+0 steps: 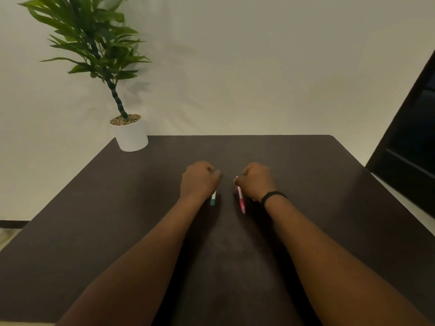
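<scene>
A: Where are the pens now?

B: We have one in each hand. Our left hand (200, 181) is curled around the teal and white pen (213, 199), and only its lower end shows under the fist. Our right hand (256, 181) is curled around the pink pen (241, 200), which points back toward us.

A: Do they lie on the surface (329, 208)?

B: They are very low over it, near the middle. We cannot tell if the ends touch it.

A: So how do we do this step well?

B: We think the step is picking up both pens together. We should hold each barrel firmly between thumb and fingers, not only at the tip, so it does not turn in the fist. Then we raise both hands straight up at the same speed, with the gap between them as it is, so the pens do not knock each other.

A: Is anything in the way?

B: No. The white plant pot (130, 135) stands well apart, at the far left corner.
</scene>
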